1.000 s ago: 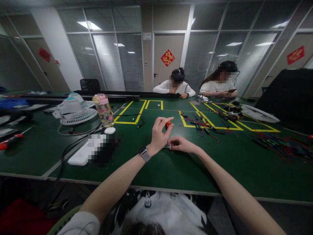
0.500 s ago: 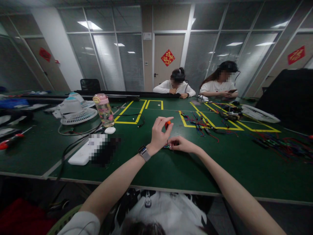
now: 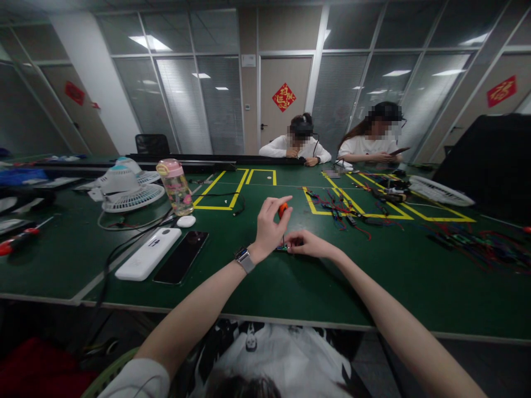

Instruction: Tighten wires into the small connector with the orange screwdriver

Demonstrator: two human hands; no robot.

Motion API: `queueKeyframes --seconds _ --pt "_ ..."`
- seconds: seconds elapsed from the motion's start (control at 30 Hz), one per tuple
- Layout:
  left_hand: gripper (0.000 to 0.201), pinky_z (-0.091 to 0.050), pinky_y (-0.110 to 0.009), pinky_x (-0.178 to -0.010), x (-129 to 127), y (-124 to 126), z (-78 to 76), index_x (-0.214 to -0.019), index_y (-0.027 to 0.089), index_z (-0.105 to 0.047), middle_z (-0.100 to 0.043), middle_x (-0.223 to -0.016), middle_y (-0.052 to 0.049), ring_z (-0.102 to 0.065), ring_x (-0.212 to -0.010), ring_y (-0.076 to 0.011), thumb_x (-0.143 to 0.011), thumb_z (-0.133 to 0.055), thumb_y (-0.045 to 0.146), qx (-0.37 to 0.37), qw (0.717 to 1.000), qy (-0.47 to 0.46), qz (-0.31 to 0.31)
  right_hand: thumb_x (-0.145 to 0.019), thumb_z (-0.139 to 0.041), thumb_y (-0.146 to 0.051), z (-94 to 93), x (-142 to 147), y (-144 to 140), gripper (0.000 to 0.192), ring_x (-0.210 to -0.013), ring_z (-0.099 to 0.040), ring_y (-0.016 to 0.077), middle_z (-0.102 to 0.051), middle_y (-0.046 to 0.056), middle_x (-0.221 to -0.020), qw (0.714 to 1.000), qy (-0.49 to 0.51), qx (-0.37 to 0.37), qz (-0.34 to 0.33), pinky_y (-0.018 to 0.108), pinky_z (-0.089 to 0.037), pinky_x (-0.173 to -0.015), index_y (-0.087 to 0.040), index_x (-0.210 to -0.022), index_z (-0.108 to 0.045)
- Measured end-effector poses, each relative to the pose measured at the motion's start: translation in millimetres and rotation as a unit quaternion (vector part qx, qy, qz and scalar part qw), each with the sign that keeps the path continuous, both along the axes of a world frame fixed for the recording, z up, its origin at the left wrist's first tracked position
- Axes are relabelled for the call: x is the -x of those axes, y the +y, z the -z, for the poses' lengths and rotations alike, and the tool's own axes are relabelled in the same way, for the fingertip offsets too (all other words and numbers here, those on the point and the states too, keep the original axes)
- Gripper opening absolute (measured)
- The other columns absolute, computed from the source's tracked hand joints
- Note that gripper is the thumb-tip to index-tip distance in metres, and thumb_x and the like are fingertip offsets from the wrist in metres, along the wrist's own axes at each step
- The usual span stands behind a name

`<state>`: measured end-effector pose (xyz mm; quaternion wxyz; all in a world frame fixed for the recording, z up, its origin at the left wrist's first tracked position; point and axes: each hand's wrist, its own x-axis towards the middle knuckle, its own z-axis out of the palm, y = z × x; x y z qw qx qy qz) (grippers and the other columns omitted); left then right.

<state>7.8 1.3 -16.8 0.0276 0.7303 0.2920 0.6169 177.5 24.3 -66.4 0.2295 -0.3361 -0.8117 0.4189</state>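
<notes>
Orange is the colour of the small screwdriver handle (image 3: 282,209) that the left hand (image 3: 269,228) pinches between thumb and fingertips, holding the tool upright with its thin shaft pointing down. The tip meets a small electronic part (image 3: 283,249) that lies on the green desk (image 3: 290,282), near the middle of its front edge. The right hand (image 3: 307,244) rests on the desk just beside this part, with fingers closed on its edge to keep it steady. A watch (image 3: 245,259) sits on the left wrist.

Compared with half a second ago, the fingers of the left hand are curled tighter over the handle and the thumb is placed differently, while the right hand and the part stay at the same place. I judge that the handle is being rolled between the fingertips, so a screw is being turned; whether it goes in or out I cannot tell.

To the left on the desk lie a white power bank (image 3: 148,253) and a dark phone (image 3: 181,257), side by side. Farther toward the back left stand a pink-capped bottle (image 3: 175,186) and a white fan (image 3: 131,190). Red and blue wires (image 3: 338,210) lie inside the yellow tape marks (image 3: 232,190) behind the hands. At the far edge two other people (image 3: 295,145) sit, their hands on the desk.
</notes>
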Motion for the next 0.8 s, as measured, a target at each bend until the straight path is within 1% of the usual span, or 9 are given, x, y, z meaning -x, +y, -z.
queueKeyframes --seconds 0.1,0.23,0.3,0.37,0.47,0.5,0.57,0.7,0.8 --pt "0.021 -0.047 -0.029 -0.077 0.4 -1.4 -0.5 -0.109 0.020 -0.065 -0.055 -0.090 -0.003 -0.055 -0.084 -0.0157 -0.093 -0.054 0.030 -0.007 1.000 0.003 -0.008 -0.073 -0.064 -0.021 -0.4 0.1 -0.1 0.024 -0.062 -0.053 0.0123 -0.062 0.000 -0.070 1.000 0.000 0.004 -0.005 0.024 -0.043 -0.061 -0.012 -0.095 -0.070" --pt "0.032 -0.047 -0.031 -0.085 0.0 -2.2 -0.7 -0.125 0.021 -0.057 -0.060 -0.105 -0.007 -0.057 -0.096 -0.0165 -0.100 -0.036 0.023 0.007 1.000 0.008 0.028 -0.072 -0.064 -0.021 -0.9 0.9 -0.3 0.022 -0.060 -0.051 0.0114 -0.060 -0.001 -0.068 1.000 0.001 0.006 -0.005 0.023 -0.042 -0.059 -0.013 -0.092 -0.070" --pt "0.033 -0.047 -0.032 -0.087 -0.4 -1.5 -0.4 -0.128 0.021 -0.053 -0.063 -0.108 -0.007 -0.058 -0.099 -0.0170 -0.100 -0.037 0.022 0.016 0.999 0.001 0.037 -0.072 -0.063 -0.021 -0.4 0.9 0.1 0.023 -0.060 -0.052 0.0115 -0.061 0.000 -0.069 1.000 -0.001 0.008 -0.004 0.023 -0.042 -0.059 -0.012 -0.093 -0.070" --pt "0.029 -0.048 -0.032 -0.084 -0.4 -0.6 -0.3 -0.125 0.021 -0.055 -0.064 -0.105 -0.006 -0.059 -0.096 -0.0172 -0.098 -0.043 0.024 0.016 0.999 -0.003 0.028 -0.072 -0.064 -0.021 0.6 0.7 0.7 0.025 -0.061 -0.053 0.0119 -0.062 0.000 -0.070 1.000 -0.003 0.010 -0.004 0.023 -0.042 -0.059 -0.013 -0.095 -0.070" --pt "0.020 -0.047 -0.031 -0.080 0.3 -0.3 -0.6 -0.110 0.020 -0.062 -0.061 -0.094 -0.004 -0.057 -0.089 -0.0173 -0.093 -0.054 0.028 0.005 1.000 0.002 -0.004 -0.072 -0.064 -0.021 2.3 0.2 1.7 0.025 -0.060 -0.052 0.0117 -0.062 -0.001 -0.069 1.000 0.000 0.008 -0.004 0.023 -0.042 -0.059 -0.013 -0.095 -0.070" --pt "0.018 -0.046 -0.031 -0.079 0.7 -0.5 -0.8 -0.105 0.019 -0.063 -0.060 -0.092 -0.004 -0.056 -0.087 -0.0173 -0.092 -0.056 0.029 0.003 1.000 0.002 -0.013 -0.072 -0.065 -0.021 2.7 0.2 2.0 0.025 -0.060 -0.052 0.0114 -0.061 -0.001 -0.068 1.000 0.001 0.007 -0.003 0.023 -0.042 -0.059 -0.013 -0.094 -0.070" --pt "0.018 -0.045 -0.031 -0.080 1.2 -0.9 -0.9 -0.103 0.019 -0.065 -0.058 -0.091 -0.004 -0.055 -0.087 -0.0174 -0.095 -0.051 0.029 0.008 1.000 0.000 -0.020 -0.071 -0.065 -0.021 2.8 0.2 2.1 0.024 -0.059 -0.051 0.0110 -0.060 -0.001 -0.067 1.000 0.004 0.004 -0.001 0.022 -0.041 -0.058 -0.013 -0.093 -0.071" --pt "0.032 -0.045 -0.032 -0.086 0.8 -0.4 0.0 -0.120 0.020 -0.058 -0.061 -0.105 -0.007 -0.057 -0.099 -0.0177 -0.100 -0.034 0.020 0.025 0.999 -0.001 0.021 -0.071 -0.066 -0.022 1.4 0.8 1.1 0.025 -0.060 -0.052 0.0117 -0.061 -0.001 -0.069 1.000 0.001 0.005 0.000 0.023 -0.041 -0.059 -0.013 -0.094 -0.071" --pt "0.030 -0.046 -0.031 -0.087 0.0 0.6 0.4 -0.125 0.020 -0.055 -0.063 -0.107 -0.006 -0.058 -0.099 -0.0171 -0.099 -0.039 0.021 0.025 0.999 -0.006 0.032 -0.072 -0.066 -0.023 0.6 0.8 0.3 0.026 -0.060 -0.052 0.0121 -0.062 0.000 -0.069 1.000 0.000 0.004 0.001 0.023 -0.042 -0.059 -0.013 -0.095 -0.071"
